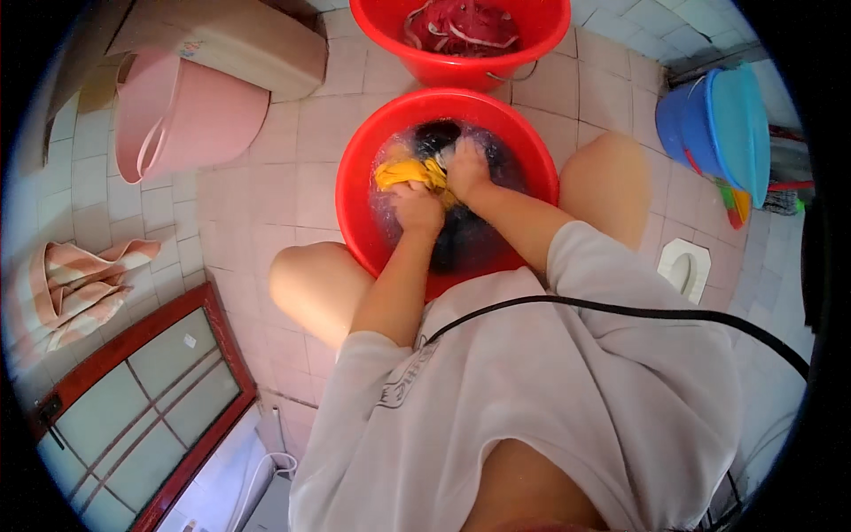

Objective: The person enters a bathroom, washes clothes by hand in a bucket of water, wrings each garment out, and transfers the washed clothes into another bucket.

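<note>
Between my knees stands a red basin (355,213) of soapy water with dark clothes (452,244) soaking in it. A yellow cloth (399,173) is bunched up at the water's surface. My left hand (417,207) is closed on the near side of this cloth. Just beyond and to the right, my right hand (468,167) bends over the wet laundry beside the yellow cloth, close to a small whitish bit of fabric. Its fingers are blurred, and what lies under them is hidden.
Behind the basin is a red bucket (425,66) with dark red laundry. A pink tub (213,111) stands far left, a blue bucket (691,115) far right. A squat toilet (684,269) is at the right. A striped towel (80,288) hangs above a red-framed door (217,332) at left.
</note>
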A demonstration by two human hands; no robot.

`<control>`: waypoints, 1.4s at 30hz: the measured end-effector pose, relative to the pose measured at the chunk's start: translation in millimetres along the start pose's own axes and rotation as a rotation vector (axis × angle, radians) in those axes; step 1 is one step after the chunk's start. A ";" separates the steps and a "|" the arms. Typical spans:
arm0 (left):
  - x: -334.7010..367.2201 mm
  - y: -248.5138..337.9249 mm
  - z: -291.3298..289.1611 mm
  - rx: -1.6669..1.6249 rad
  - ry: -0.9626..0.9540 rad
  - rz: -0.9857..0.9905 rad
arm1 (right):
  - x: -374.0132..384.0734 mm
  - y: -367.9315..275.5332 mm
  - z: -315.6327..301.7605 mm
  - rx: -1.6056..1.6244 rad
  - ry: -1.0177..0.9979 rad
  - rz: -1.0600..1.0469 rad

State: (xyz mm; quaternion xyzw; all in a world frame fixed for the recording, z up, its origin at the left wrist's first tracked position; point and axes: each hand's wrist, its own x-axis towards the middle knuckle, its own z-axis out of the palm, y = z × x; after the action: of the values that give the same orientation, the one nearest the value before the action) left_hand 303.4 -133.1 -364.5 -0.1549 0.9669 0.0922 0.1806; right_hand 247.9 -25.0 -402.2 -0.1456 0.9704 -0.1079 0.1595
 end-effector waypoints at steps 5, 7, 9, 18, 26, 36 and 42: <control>28.7 -7.0 36.1 -0.086 -0.285 0.202 | 41.6 34.5 130.1 0.534 -0.098 0.211; 49.6 -0.3 63.4 -0.037 -0.276 0.449 | 49.9 67.4 148.6 0.864 -0.316 0.332; 61.0 -1.9 60.5 -0.349 -0.624 0.276 | 44.3 72.8 145.6 1.010 -0.512 0.349; 69.8 -24.4 -3.0 -1.729 -0.534 -0.646 | 8.4 -1.6 -101.3 0.421 -0.395 -0.013; 36.5 -8.1 -80.6 -2.264 -1.123 -0.489 | -70.2 -14.4 -174.5 1.378 -0.463 -0.221; -14.2 26.5 -130.9 -1.994 -1.031 0.013 | -11.3 5.0 -176.3 1.583 -0.224 -0.052; -46.1 29.4 -149.2 -2.253 -0.892 0.043 | -2.4 2.2 -143.7 1.853 -0.457 0.023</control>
State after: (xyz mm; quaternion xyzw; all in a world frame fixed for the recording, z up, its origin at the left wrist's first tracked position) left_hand 286.7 -128.3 -206.5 -0.1639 0.1996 0.9303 0.2604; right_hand 200.6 1.2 -269.1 0.0304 0.4459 -0.8010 0.3982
